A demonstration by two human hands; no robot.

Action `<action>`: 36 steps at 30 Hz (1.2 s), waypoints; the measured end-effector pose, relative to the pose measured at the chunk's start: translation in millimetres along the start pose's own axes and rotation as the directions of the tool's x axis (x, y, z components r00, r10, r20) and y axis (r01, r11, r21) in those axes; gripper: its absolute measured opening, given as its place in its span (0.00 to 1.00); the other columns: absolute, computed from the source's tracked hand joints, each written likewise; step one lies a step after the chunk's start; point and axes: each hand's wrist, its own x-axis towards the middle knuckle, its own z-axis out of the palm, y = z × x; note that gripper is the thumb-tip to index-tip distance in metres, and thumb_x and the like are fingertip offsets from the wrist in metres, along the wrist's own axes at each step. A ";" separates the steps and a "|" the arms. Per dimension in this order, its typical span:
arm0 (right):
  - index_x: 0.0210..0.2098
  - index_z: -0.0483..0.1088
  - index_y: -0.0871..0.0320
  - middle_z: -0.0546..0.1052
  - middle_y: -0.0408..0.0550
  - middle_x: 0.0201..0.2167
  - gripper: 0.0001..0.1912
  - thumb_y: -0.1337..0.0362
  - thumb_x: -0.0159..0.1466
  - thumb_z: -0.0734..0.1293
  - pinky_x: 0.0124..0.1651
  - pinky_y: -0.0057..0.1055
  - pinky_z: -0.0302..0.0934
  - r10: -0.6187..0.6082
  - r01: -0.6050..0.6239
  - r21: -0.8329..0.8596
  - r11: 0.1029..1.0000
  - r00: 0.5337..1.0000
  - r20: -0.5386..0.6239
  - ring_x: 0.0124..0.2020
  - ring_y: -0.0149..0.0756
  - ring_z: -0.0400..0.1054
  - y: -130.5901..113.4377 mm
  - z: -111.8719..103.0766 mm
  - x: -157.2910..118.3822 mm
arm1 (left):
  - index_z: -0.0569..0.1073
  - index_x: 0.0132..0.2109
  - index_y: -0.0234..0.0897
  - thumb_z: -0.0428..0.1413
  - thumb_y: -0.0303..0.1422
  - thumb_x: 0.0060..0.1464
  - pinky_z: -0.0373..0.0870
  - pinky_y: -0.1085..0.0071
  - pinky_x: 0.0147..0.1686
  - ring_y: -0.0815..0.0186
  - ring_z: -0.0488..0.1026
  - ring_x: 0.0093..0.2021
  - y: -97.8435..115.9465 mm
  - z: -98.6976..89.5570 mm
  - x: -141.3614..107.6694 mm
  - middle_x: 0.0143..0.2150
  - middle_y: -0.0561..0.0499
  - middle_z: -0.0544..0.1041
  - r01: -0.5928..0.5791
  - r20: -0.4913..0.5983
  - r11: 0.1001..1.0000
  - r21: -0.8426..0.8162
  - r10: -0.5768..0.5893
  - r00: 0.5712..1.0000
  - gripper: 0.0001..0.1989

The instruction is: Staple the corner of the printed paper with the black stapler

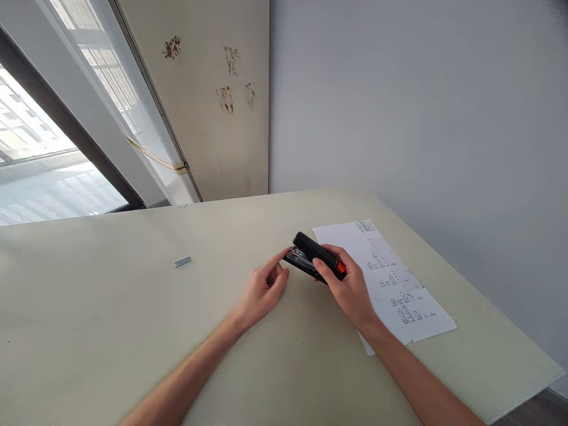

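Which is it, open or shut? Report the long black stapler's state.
The long black stapler is open: its top arm stands apart from its base, exposing metal between.

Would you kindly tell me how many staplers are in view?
1: the black stapler, held in the right hand, with its front end by the left hand.

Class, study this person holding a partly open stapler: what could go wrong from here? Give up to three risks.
1. The left hand has its index fingertip at the front of the stapler, so it might get pinched if the stapler snapped shut.
2. If the right hand loosened, the stapler could slip.
3. The right forearm crosses the printed paper and could shift it.
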 end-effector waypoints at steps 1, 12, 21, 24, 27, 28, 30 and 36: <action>0.53 0.75 0.48 0.81 0.49 0.51 0.20 0.47 0.65 0.73 0.46 0.43 0.77 -0.004 0.004 -0.001 1.000 1.000 -0.002 0.48 0.46 0.77 0.6 0.1 0.3 | 0.70 0.69 0.40 0.56 0.40 0.68 0.55 0.72 0.28 0.69 0.55 0.28 0.8 -0.3 0.4 0.29 0.57 0.60 0.014 -0.013 0.999 -0.039 -0.015 1.000 0.26; 0.52 0.76 0.49 0.82 0.48 0.50 0.20 0.46 0.66 0.72 0.51 0.41 0.72 -0.042 0.038 -0.126 0.991 0.999 -0.030 0.50 0.45 0.75 1.3 0.5 -1.3 | 0.76 0.42 0.33 0.64 0.28 0.54 0.56 0.78 0.20 0.75 0.52 0.22 6.4 -17.8 12.4 0.26 0.60 0.58 0.105 -0.067 0.435 -0.894 -0.363 0.929 0.09; 0.53 0.74 0.51 0.82 0.50 0.49 0.22 0.44 0.68 0.69 0.47 0.41 0.71 -0.075 0.060 -0.257 0.965 0.996 -0.049 0.45 0.46 0.76 8.9 0.5 1.3 | 0.77 0.43 0.29 0.58 0.27 0.60 0.76 0.74 0.35 0.70 0.70 0.31 9.4 -18.0 11.2 0.34 0.49 0.73 0.108 -0.031 0.297 -0.949 -0.427 0.904 0.06; 0.54 0.74 0.51 0.83 0.50 0.47 0.23 0.43 0.68 0.68 0.44 0.41 0.71 -0.086 0.066 -0.304 0.950 0.995 -0.053 0.43 0.46 0.76 11.2 -0.2 2.1 | 0.78 0.42 0.30 0.58 0.28 0.60 0.77 0.73 0.36 0.68 0.73 0.32 10.8 -17.8 11.0 0.34 0.47 0.74 0.108 -0.029 0.287 -0.952 -0.434 0.900 0.06; 0.54 0.74 0.51 0.83 0.50 0.45 0.24 0.42 0.68 0.67 0.42 0.39 0.71 -0.081 0.061 -0.321 0.945 0.996 -0.049 0.41 0.45 0.76 12.0 -0.3 2.5 | 0.78 0.42 0.30 0.58 0.28 0.61 0.77 0.73 0.36 0.67 0.73 0.32 11.0 -17.5 10.5 0.34 0.47 0.75 0.107 -0.027 0.285 -0.953 -0.431 0.902 0.06; 0.54 0.74 0.51 0.83 0.50 0.45 0.24 0.42 0.68 0.67 0.42 0.39 0.71 -0.082 0.062 -0.324 0.944 0.995 -0.049 0.41 0.45 0.76 12.0 -0.2 2.6 | 0.79 0.42 0.31 0.58 0.28 0.61 0.77 0.73 0.36 0.67 0.73 0.32 10.8 -17.4 10.3 0.34 0.47 0.75 0.107 -0.028 0.287 -0.952 -0.430 0.902 0.06; 0.54 0.74 0.51 0.83 0.50 0.46 0.24 0.42 0.68 0.67 0.42 0.39 0.71 -0.088 0.068 -0.331 0.941 0.995 -0.047 0.41 0.45 0.76 11.9 0.1 2.5 | 0.79 0.43 0.31 0.58 0.28 0.61 0.77 0.72 0.36 0.67 0.73 0.33 10.3 -17.3 9.7 0.34 0.46 0.75 0.107 -0.030 0.292 -0.950 -0.431 0.902 0.06; 0.54 0.73 0.51 0.83 0.49 0.47 0.24 0.43 0.68 0.67 0.44 0.40 0.71 -0.095 0.078 -0.333 0.940 0.995 -0.036 0.42 0.44 0.76 15.5 0.3 3.4 | 0.79 0.42 0.29 0.59 0.28 0.60 0.77 0.73 0.36 0.68 0.72 0.32 11.5 -16.8 8.5 0.34 0.48 0.74 0.106 -0.034 0.305 -0.947 -0.419 0.907 0.06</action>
